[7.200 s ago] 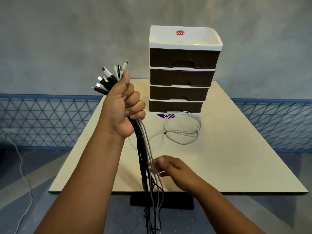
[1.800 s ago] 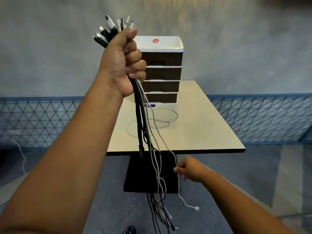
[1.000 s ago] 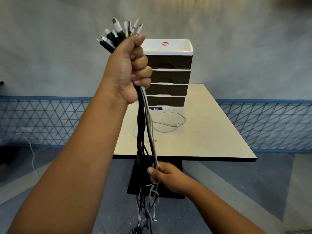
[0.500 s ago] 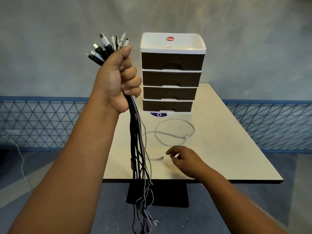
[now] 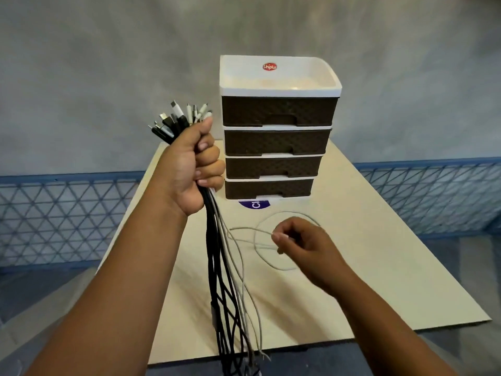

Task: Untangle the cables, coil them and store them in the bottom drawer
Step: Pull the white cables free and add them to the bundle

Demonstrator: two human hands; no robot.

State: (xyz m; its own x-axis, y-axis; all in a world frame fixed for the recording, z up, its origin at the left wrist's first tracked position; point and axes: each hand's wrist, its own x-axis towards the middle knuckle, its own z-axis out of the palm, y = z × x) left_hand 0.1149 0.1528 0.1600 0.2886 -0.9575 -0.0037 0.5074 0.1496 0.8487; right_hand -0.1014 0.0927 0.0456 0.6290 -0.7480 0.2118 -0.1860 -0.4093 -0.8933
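A thick bunch of black and white cables (image 5: 230, 280) is gripped tight in the left hand (image 5: 189, 169), plugs sticking up, loose ends hanging past the table (image 5: 379, 267) edge. A thin white cable (image 5: 260, 240) is pinched by the right hand (image 5: 301, 242), just in front of the drawer unit (image 5: 276, 137). The bottom drawer (image 5: 268, 188) is closed.

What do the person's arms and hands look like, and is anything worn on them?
Both forearms are bare as far as the picture shows: no sleeves, no gloves. The left hand and the right hand carry no ring, and no watch or band shows at either wrist. The fingernails are short and unpainted. I see no markings on either arm.
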